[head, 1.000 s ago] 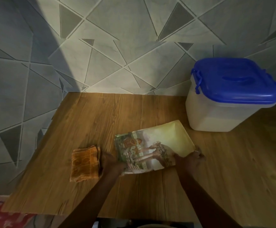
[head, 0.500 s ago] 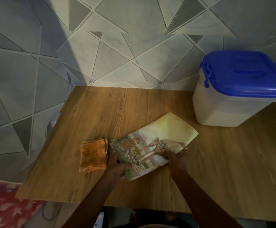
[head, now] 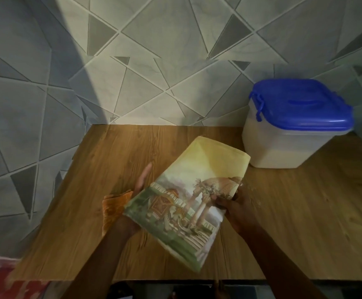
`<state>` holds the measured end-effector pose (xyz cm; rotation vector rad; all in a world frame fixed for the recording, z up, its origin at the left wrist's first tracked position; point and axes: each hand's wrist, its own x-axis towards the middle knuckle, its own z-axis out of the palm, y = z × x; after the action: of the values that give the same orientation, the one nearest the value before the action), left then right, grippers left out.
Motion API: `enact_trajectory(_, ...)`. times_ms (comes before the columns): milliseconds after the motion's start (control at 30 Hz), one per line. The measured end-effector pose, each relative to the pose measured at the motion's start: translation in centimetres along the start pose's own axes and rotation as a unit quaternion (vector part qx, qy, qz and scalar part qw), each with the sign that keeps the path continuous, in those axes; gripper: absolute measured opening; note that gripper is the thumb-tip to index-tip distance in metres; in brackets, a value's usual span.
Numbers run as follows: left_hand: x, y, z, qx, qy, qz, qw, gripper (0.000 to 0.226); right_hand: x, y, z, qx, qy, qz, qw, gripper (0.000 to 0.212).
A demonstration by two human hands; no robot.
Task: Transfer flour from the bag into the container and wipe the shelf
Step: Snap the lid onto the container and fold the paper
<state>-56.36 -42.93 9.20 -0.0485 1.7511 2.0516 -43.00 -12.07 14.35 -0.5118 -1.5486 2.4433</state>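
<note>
Seemingly emptied, the bag [head: 199, 169] is pinched by the right hand [head: 236, 210] and rests on the flat-fingered left hand [head: 140, 183]. Next: drop it, take the cloth [head: 112, 205], wipe the shelf [head: 305, 216].

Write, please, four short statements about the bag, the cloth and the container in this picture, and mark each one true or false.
1. The blue lid sits closed on the container. True.
2. The orange cloth lies to the right of the container. False: it lies on the shelf at the left, partly hidden by the flour bag.
3. The right hand grips the flour bag's edge and the left hand is at its other side. True.
4. The flour bag stands inside the container. False: it is held outside, tilted, in front of the container.
</note>
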Motion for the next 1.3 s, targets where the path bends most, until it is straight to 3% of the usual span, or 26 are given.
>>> enact_trajectory(33, 2.9, -2.9, -3.8, 0.026, 0.004, -0.024, 0.999, 0.061, -0.1, -0.3, 0.1, -0.007, -0.010, -0.002, 1.000, 0.041)
enact_trajectory(100, 2.9, -0.6, -4.9, 0.039, 0.034, -0.126, 0.991, 0.073, -0.2, -1.0, 0.4, -0.026, -0.028, -0.008, 0.999, 0.038)
enact_trajectory(133, 0.1, 2.7, -2.2, 0.040, 0.009, -0.133, 0.990, 0.061, -0.3, -1.2, 0.6, -0.031, -0.033, -0.009, 0.999, 0.038)
enact_trajectory(167, -1.5, 5.1, -0.1, 0.054, -0.001, -0.116, 0.992, 0.033, -0.3, -1.4, 0.6, -0.037, -0.037, -0.008, 0.999, 0.038)
enact_trajectory(200, -4.0, 8.0, 2.6, 0.051, -0.042, -0.073, 0.995, 0.023, -0.2, -1.5, 0.6, -0.042, -0.042, -0.004, 0.998, 0.039)
enact_trajectory(300, -7.5, 13.7, 8.1, 0.165, -0.245, 0.015, 0.955, 0.036, -0.3, -1.6, 0.4, -0.049, -0.050, 0.005, 0.998, 0.042)
enact_trajectory(333, -7.6, 13.7, 7.7, 0.187, -0.303, 0.015, 0.935, 0.029, -0.4, -1.5, 0.5, -0.048, -0.051, 0.005, 0.997, 0.043)
enact_trajectory(400, -4.3, 9.1, 4.2, 0.238, -0.292, -0.013, 0.926, 0.019, -0.7, -1.4, 0.7, -0.041, -0.052, 0.005, 0.998, 0.049)
enact_trajectory(467, -2.3, 6.2, 2.4, 0.325, -0.220, -0.064, 0.917, 0.033, -1.1, -1.1, 1.1, -0.031, -0.058, 0.006, 0.998, 0.052)
enact_trajectory(533, -2.1, 4.8, 2.1, 0.329, -0.090, -0.091, 0.936, 0.041, -1.4, -0.8, 1.4, -0.018, -0.067, 0.007, 0.998, 0.044)
enact_trajectory(633, -4.8, 5.5, 5.5, 0.181, -0.034, -0.060, 0.981, 0.027, -1.8, -0.2, 1.4, -0.010, -0.108, 0.015, 0.994, 0.041)
enact_trajectory(733, -6.3, 6.1, 7.2, 0.076, 0.006, -0.034, 0.996, 0.039, -2.3, -0.4, 1.7, -0.004, -0.122, 0.038, 0.992, 0.032)
enact_trajectory(833, -7.3, 5.5, 7.9, 0.065, 0.061, -0.019, 0.996, 0.042, -2.4, -0.6, 1.6, 0.042, -0.123, 0.106, 0.986, 0.078)
enact_trajectory(867, -7.7, 5.5, 8.4, 0.057, 0.080, -0.009, 0.995, 0.042, -2.3, -0.6, 1.4, 0.065, -0.128, 0.126, 0.982, 0.085)
enact_trajectory(900, -7.8, 5.2, 8.7, 0.057, 0.098, 0.002, 0.994, 0.040, -2.3, -0.7, 1.1, 0.085, -0.137, 0.140, 0.977, 0.079)
enact_trajectory(1000, -8.7, 4.9, 9.8, 0.055, 0.153, 0.020, 0.987, 0.032, -1.9, -0.9, 0.1, 0.089, -0.168, 0.140, 0.972, 0.036)
enact_trajectory(1067, -9.2, 4.5, 10.6, 0.049, 0.188, 0.034, 0.980, 0.031, -1.9, -1.4, -0.5, 0.113, -0.206, 0.152, 0.960, 0.041)
enact_trajectory(1167, -10.1, 4.0, 11.4, 0.045, 0.234, 0.053, 0.970, 0.027, -2.1, -2.0, -0.9, 0.120, -0.226, 0.160, 0.953, 0.069)
enact_trajectory(1200, -10.4, 3.8, 11.7, 0.049, 0.242, 0.065, 0.967, 0.026, -2.1, -2.0, -1.0, 0.081, -0.224, 0.143, 0.960, 0.068)
enact_trajectory(1300, -12.0, 3.6, 13.0, 0.061, 0.259, 0.105, 0.958, 0.038, -2.5, -2.0, -1.2, -0.031, -0.213, 0.079, 0.973, 0.038)
